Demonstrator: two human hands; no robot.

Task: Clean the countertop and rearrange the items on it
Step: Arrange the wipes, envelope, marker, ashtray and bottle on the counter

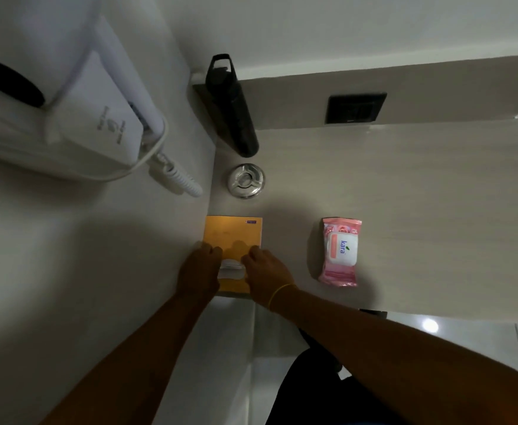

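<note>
Now we press our left hand and right hand, fingers curled, onto the flat orange booklet at the smooth desk's near edge; the glossy pink wipes pack lies well apart, bare surface between.

Both hands cover the yellow booklet's near half (white label partly hidden).

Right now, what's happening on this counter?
A person has both hands on an orange booklet lying flat at the counter's near left edge, against the wall. The left hand and right hand press on its near end, either side of a white label. Beyond it along the wall sit a round metal ashtray and a black water bottle. A pink Kara wet-wipes pack lies apart to the right. The beige countertop shows no cloth in use.
</note>
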